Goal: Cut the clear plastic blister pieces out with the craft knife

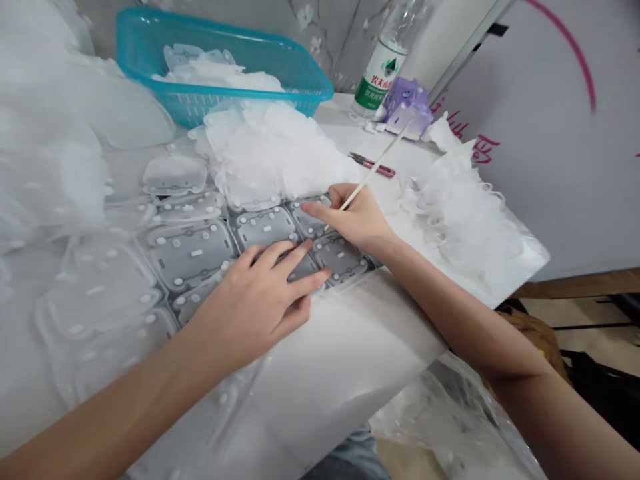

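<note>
Left forearm [105, 417] stretches over a flimsy translucent moulded plastic sheet [187, 257], light and soft, best lifted by its edges. Beneath it, the left hand [250, 307] lies flat, fingers spread; the right hand [357, 220] pinches a slender bamboo stick [380, 157].

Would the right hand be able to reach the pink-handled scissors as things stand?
Probably yes: the right hand is close to the pink-handled scissors, the way looks free, though it holds a thin stick.

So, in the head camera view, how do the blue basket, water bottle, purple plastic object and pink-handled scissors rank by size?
Blue basket first, then water bottle. The purple plastic object and pink-handled scissors look alike, so no ranking there.
</note>
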`<state>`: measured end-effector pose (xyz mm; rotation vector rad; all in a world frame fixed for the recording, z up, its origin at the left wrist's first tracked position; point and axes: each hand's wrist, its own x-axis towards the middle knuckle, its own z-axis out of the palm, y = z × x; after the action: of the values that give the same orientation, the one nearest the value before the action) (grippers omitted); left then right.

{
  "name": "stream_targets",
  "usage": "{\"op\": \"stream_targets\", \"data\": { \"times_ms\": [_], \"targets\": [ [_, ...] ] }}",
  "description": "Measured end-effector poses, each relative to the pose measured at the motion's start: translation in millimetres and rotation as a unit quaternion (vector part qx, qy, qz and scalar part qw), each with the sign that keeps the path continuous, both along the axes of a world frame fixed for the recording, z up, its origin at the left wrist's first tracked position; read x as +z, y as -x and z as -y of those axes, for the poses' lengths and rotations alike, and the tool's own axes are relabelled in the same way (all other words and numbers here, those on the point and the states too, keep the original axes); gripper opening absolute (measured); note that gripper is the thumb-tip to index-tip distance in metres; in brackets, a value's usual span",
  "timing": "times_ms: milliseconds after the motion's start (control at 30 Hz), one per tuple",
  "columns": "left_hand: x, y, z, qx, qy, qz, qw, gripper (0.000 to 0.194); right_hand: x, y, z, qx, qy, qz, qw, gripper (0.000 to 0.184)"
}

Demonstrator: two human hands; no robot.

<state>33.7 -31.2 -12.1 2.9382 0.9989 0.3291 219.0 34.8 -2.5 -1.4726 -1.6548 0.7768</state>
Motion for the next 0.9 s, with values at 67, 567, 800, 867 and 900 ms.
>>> {"op": "stream_targets", "data": {
  "times_ms": [67,567,800,867,900],
  "targets": [
    [0.2,0,1,0.000,-0.001,0.000,1.000,0.037,-1.4,0,-1,-0.002,-0.005,-0.011,1.000,0.054],
    [-0.5,0,2,0.008,0.006,0.009,1.000,0.037,1.9,-6,-6,0.073,0.014,0.028,0.997,0.035],
    [-0.6,0,3,0.007,0.002,0.012,1.000,0.037,-4.3,-2,-8,0.075,-0.003,-0.015,0.997,0.048],
    [-0.5,0,3,0.009,0.002,0.012,1.000,0.037,-4.1,2,-7,0.053,-0.008,-0.010,0.999,0.050],
    [-0.5,0,3,0.009,0.001,0.013,1.000,0.037,-3.6,2,-7,0.047,-0.008,-0.003,0.999,0.049]
  ]
}}
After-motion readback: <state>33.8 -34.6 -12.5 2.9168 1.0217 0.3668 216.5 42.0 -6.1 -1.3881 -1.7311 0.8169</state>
